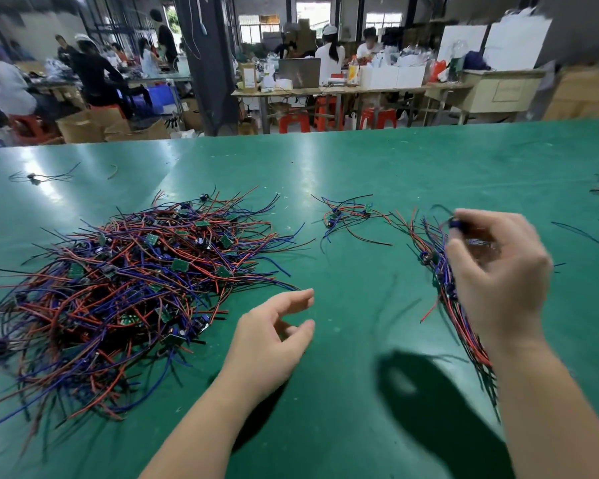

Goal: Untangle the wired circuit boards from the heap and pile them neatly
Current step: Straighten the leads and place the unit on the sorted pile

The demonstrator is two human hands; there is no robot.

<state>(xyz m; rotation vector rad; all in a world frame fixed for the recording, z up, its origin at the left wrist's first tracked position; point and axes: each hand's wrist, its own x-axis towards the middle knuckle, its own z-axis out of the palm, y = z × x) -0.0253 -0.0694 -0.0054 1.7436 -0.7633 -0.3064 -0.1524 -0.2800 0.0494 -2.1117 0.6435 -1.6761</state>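
Green surface (377, 174), busy workshop (325, 81) far behind; left hand (270, 337) fingers slack, empty; right hand (498, 271) fingers pinch a blurred wired board (459, 225).

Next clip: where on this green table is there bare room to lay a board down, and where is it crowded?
Bare: the table between the tangled heap and the wire bundle, around the left hand; also the far strip beyond the small cluster. Crowded: the heap's side and under the right hand, which pinches one wired board.
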